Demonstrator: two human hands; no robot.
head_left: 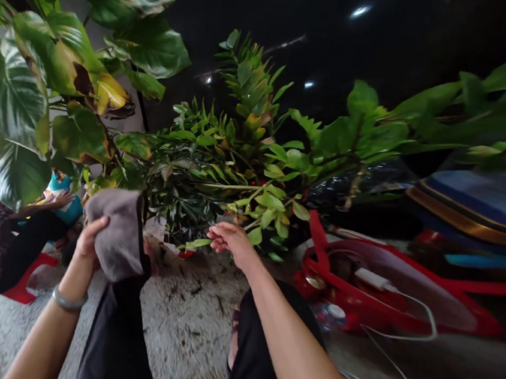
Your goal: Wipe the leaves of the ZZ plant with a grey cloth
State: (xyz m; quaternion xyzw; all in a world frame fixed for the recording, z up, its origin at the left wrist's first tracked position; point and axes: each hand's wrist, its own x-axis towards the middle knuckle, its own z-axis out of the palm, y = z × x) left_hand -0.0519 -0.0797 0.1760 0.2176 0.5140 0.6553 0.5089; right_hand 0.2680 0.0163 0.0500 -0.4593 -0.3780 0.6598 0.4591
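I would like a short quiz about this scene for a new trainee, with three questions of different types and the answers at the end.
1. True or false: the left hand holds a grey cloth.
2. What does the right hand touch? A) the white cable B) a green leaf of the plant C) the red frame
3. Fill in: a silver ______ sits on the left wrist.

Key
1. True.
2. B: the fingers pinch a leaf of the plant; the white cable and red frame lie apart on the floor.
3. Bracelet.

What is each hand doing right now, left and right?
Left hand: closed on a grey cloth.
Right hand: pinching a leaf of the potted plant.
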